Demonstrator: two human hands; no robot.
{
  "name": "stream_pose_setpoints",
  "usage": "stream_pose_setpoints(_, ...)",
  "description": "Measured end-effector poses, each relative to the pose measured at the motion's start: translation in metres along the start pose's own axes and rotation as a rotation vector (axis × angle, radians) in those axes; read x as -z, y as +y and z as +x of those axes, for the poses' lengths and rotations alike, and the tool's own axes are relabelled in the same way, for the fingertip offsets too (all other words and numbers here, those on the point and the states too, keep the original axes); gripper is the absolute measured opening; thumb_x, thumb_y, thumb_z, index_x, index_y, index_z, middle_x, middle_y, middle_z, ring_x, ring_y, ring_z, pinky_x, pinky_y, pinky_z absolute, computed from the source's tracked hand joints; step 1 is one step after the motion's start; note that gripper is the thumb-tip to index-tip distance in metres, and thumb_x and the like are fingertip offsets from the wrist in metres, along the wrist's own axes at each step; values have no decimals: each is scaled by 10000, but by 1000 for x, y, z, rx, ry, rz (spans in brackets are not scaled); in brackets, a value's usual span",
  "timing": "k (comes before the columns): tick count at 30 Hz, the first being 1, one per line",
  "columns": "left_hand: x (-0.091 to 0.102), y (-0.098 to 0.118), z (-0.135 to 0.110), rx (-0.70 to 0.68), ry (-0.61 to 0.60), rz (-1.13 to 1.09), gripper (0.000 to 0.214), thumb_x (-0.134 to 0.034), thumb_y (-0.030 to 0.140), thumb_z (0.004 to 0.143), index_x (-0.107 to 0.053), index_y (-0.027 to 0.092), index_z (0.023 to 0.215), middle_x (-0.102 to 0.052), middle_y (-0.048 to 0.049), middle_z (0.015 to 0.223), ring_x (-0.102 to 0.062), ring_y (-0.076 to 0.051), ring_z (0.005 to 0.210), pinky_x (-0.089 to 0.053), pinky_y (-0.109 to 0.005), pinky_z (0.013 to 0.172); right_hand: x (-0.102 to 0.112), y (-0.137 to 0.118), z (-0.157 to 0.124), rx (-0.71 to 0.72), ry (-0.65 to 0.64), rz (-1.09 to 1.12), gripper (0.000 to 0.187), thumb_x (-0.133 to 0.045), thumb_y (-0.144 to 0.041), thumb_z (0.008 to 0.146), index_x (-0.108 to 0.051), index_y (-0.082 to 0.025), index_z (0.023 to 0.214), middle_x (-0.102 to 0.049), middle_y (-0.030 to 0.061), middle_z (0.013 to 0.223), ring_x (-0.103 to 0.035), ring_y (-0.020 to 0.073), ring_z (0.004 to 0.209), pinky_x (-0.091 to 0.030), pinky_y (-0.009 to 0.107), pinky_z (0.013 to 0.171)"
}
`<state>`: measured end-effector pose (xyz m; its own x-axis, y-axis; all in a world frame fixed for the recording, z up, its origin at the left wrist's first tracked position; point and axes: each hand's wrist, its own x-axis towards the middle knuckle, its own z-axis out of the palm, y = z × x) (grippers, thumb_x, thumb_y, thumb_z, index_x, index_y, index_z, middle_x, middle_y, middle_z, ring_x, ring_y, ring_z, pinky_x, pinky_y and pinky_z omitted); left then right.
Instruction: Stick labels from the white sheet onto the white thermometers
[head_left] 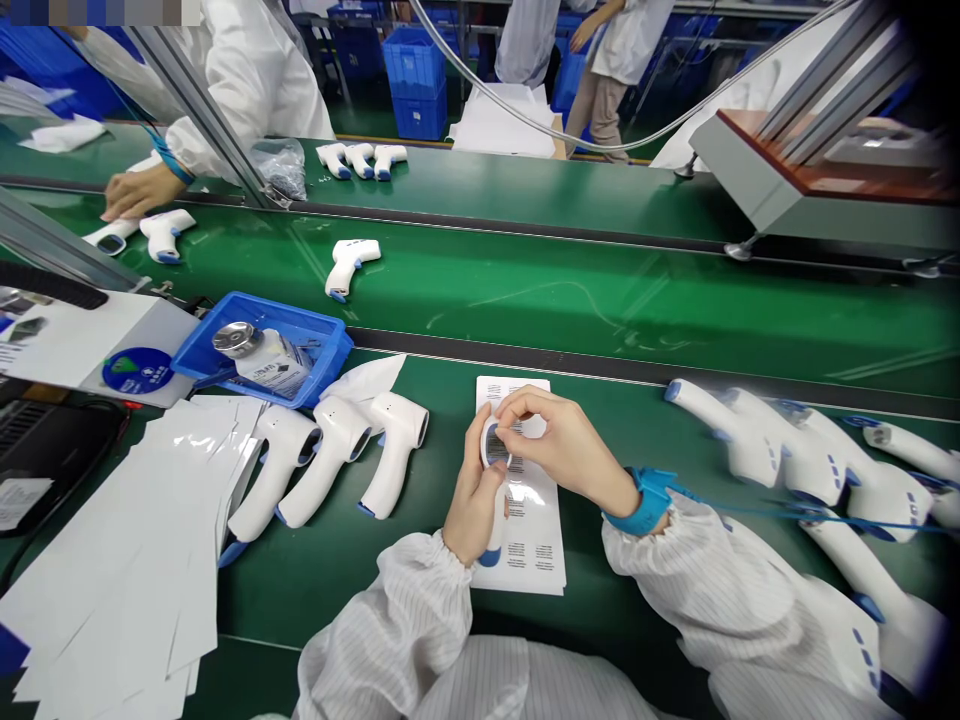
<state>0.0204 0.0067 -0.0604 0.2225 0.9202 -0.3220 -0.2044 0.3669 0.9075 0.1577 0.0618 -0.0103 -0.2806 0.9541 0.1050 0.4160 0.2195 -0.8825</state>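
Observation:
My left hand (471, 495) is wrapped round a white and blue infrared thermometer (492, 552), its small oval screen facing up. Over that screen my right hand (559, 440) pinches thumb and fingertips together. Whatever is between those fingertips is too small to make out. Beneath both hands lies a white sheet of printed labels (536, 560), partly covered by them. Three more thermometers (394, 455) lie in a row to the left of the sheet. A blue wrist strap (641, 500) with a cord circles my right wrist.
Several thermometers (810, 455) lie at my right. A stack of white sheets (142, 540) and a blue tray (330, 350) holding a metal-capped bottle (270, 360) are at left. Beyond runs a green conveyor (525, 290) carrying thermometers. A co-worker's hand (142, 190) touches one across it.

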Motion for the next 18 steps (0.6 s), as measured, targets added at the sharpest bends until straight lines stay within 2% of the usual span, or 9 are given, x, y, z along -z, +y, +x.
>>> stream_pose_setpoints(4,-1,-1,1,0,12,33,635,-408,320,926,-167,356,1513,-565,-77,1284,-473,-86,478,-441,-269,485,-1,0,0,-6,18,-18,122,-587,-124,784,-596,-223,714,-681,6,869,-637,181,859,-501,333,803)
stream_pose_setpoints(9,-1,-1,1,-1,3,0,600,-395,274,928,-217,401,1487,-412,-57,1460,-466,-57,476,-448,-272,498,-3,0,-2,2,44,-57,119,-576,-135,805,-588,-225,729,-672,1,855,-631,179,849,-494,331,792)
stream_pose_setpoints(11,-1,0,1,4,8,-9,604,-411,286,927,-214,408,1485,-402,-55,1467,-462,-52,475,-444,-265,489,-4,2,-3,-4,26,-62,81,-577,-153,821,-595,-229,796,-665,4,885,-621,181,867,-491,334,797)
stream_pose_setpoints(15,-2,1,0,20,18,-3,663,-432,335,921,-136,376,1513,-545,-72,1297,-434,-68,459,-428,-261,467,-9,12,-5,39,-29,-11,185,-675,-219,796,-589,-245,957,-642,25,1021,-584,203,979,-479,351,854)
stream_pose_setpoints(18,-2,2,1,32,22,-12,695,-406,299,909,-84,373,1521,-586,-61,1196,-415,-76,447,-418,-271,478,-17,21,-2,67,50,69,43,-597,-254,884,-593,-235,845,-634,27,929,-590,190,924,-478,345,841)
